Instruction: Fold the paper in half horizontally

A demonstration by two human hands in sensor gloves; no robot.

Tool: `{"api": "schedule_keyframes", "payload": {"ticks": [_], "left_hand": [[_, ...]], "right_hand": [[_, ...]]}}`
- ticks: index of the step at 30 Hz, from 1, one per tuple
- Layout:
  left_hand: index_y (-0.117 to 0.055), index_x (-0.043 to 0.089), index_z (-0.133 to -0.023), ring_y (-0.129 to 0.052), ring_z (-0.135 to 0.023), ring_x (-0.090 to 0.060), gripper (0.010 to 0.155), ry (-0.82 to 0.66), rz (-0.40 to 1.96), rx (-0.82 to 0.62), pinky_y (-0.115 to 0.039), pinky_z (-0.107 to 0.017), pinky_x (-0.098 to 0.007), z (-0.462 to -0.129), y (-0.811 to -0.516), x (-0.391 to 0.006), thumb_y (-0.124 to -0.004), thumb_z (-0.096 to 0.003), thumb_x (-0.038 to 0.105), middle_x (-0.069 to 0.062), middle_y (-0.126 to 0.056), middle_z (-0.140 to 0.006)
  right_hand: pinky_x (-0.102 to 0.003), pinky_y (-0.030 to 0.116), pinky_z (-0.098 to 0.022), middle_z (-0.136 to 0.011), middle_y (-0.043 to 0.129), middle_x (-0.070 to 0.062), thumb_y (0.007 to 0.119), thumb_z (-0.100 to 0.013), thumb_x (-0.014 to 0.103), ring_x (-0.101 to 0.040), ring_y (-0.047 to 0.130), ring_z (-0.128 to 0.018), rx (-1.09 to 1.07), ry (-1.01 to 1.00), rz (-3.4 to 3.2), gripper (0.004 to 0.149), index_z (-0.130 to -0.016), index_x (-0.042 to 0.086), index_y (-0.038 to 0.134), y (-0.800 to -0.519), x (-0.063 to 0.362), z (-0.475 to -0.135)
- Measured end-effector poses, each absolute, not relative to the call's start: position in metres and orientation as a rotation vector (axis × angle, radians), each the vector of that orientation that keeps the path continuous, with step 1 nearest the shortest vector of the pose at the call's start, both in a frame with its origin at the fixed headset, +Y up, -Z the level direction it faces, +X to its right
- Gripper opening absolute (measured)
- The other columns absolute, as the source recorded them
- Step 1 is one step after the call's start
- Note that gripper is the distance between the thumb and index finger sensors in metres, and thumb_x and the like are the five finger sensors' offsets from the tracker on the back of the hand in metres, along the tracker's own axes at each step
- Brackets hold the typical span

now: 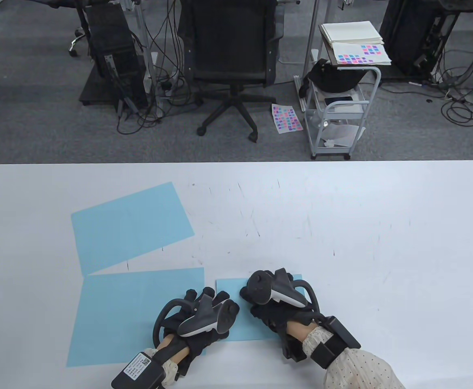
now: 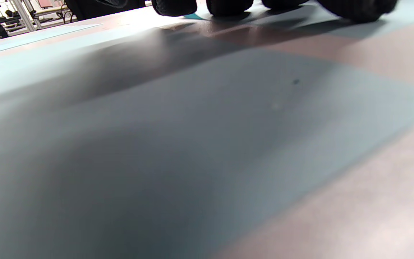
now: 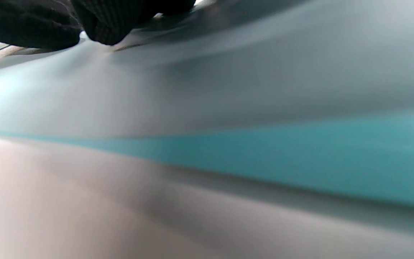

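- The folded paper [image 1: 242, 324], a small light-blue rectangle, lies at the near edge of the table [image 1: 341, 227], just right of a bigger blue sheet [image 1: 119, 316]; a third sheet [image 1: 131, 225] sits farther off, tilted.
- The left hand [image 1: 204, 320] rests on the paper's left part, fingers [image 2: 174, 7] flat on the surface; it grips nothing.
- The right hand [image 1: 275, 302] presses down on the right part, fingertips [image 3: 102, 27] on blue paper; whether they pinch an edge cannot be told.
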State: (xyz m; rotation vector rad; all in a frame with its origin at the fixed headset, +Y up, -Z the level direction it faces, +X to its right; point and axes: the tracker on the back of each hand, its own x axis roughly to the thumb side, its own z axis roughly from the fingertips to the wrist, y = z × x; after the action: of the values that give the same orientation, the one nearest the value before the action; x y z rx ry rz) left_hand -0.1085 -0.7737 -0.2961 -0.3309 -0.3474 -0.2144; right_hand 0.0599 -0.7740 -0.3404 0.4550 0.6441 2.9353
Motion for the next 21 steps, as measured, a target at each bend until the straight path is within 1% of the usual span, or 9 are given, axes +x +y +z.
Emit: {"api": "schedule_keyframes", "payload": {"ticks": [6, 21], "left_hand": [[-0.047, 0.062, -0.097, -0.048, -0.116, -0.014, 0.066, -0.346, -0.220, -0.331, -0.046, -0.087, -0.050, -0.296, -0.773, -0.108, -0.069, -0.0344, 0.060, 0.026, -0.045, -0.116], [-0.047, 0.062, -0.096, -0.050, -0.116, -0.012, 0.066, -0.341, -0.213, -0.344, -0.047, -0.087, -0.050, -0.297, -0.773, -0.109, -0.069, -0.0341, 0.060, 0.026, -0.045, -0.115]], "right_hand": [[-0.064, 0.014, -0.074, -0.116, 0.036, 0.016, 0.071, -0.049, 0.037, -0.025, 0.017, -0.108, 0.450, 0.648, 2.957, 0.060, -0.104, 0.040, 0.047, -0.773, 0.062, -0.341], [-0.063, 0.014, -0.074, -0.116, 0.036, 0.018, 0.072, -0.048, 0.038, -0.025, 0.017, -0.109, 0.355, 0.655, 2.978, 0.061, -0.103, 0.043, 0.046, -0.773, 0.086, -0.343]]}}
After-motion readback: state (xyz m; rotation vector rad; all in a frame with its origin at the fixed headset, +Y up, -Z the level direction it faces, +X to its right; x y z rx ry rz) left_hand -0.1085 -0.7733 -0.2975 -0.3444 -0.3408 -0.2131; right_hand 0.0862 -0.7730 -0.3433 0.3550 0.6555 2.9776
